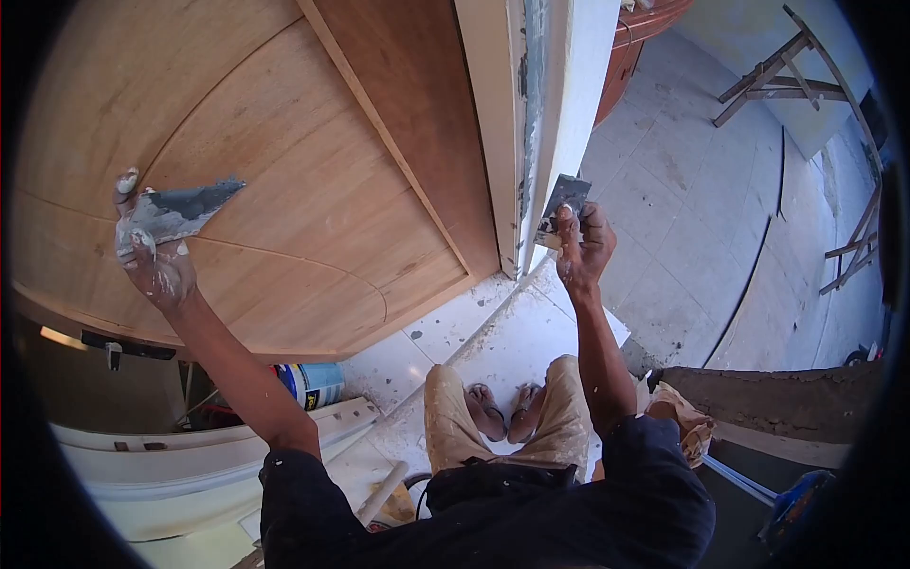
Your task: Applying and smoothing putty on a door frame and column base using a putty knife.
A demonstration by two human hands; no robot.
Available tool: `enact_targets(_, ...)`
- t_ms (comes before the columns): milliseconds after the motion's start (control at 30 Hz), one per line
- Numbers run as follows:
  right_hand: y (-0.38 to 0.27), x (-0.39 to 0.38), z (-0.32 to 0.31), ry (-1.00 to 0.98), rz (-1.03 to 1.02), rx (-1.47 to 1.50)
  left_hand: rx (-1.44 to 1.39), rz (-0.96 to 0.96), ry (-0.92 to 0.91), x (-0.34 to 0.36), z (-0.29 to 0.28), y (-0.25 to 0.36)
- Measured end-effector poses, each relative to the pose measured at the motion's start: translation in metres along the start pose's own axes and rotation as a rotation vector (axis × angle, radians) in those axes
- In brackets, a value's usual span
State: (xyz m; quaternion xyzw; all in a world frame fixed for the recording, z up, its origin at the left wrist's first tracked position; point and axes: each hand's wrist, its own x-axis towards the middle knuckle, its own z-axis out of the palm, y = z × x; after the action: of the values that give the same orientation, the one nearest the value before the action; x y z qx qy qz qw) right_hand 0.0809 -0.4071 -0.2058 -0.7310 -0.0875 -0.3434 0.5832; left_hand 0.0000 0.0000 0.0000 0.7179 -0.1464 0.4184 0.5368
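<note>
My left hand (156, 256) is raised at the left before a brown wooden door panel (313, 180). Its fingers grip a flat, pointed palette (194, 207) smeared with grey putty. At the white door frame (578, 104), my right hand (586, 248) pinches a putty knife (567, 196) with a dark square blade; thumb and fingers are closed around it. The blade is beside the frame's edge, though I cannot tell whether it touches. A grey putty strip (536, 85) runs along that edge. Whitish smears cover both hands.
A blue and white bucket (318, 384) stands below the panel, near white boards (209, 446) at lower left. Tiled floor (673, 180) stretches right, with wooden trestles (787, 81) and reddish furniture (621, 66) farther back. A crumpled paper bag (687, 427) sits at lower right.
</note>
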Motion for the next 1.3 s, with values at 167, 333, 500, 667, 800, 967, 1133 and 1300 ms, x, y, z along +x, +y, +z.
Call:
enact_targets(167,0.028,-0.005,0.043,0.151,0.245,0.723,-0.477,0.234,0.034,-0.087,0.021,-0.060)
enact_targets(333,0.062,-0.017,0.056,0.238,-0.297,0.324,-0.456,0.181,0.130,-0.161,0.030,-0.118)
enact_targets(500,0.076,0.025,0.048,0.274,-0.447,0.275,-0.519,0.205,0.139,-0.165,0.042,-0.146)
enact_targets(667,0.042,0.025,0.063,0.102,-0.042,0.756,-0.428,0.239,0.082,-0.159,0.052,-0.135)
enact_targets(800,0.040,0.002,0.102,0.182,0.120,1.027,-0.405,0.264,0.025,-0.157,0.056,-0.145)
enact_targets(967,0.009,-0.006,0.139,0.346,0.208,1.161,-0.312,0.256,-0.004,-0.160,0.057,-0.144)
enact_targets(1133,-0.002,-0.003,0.156,0.400,0.247,1.277,-0.283,0.251,-0.003,-0.163,0.051,-0.145)
enact_targets(1300,-0.017,0.007,0.155,0.476,0.248,1.373,-0.326,0.226,0.035,-0.161,0.059,-0.137)
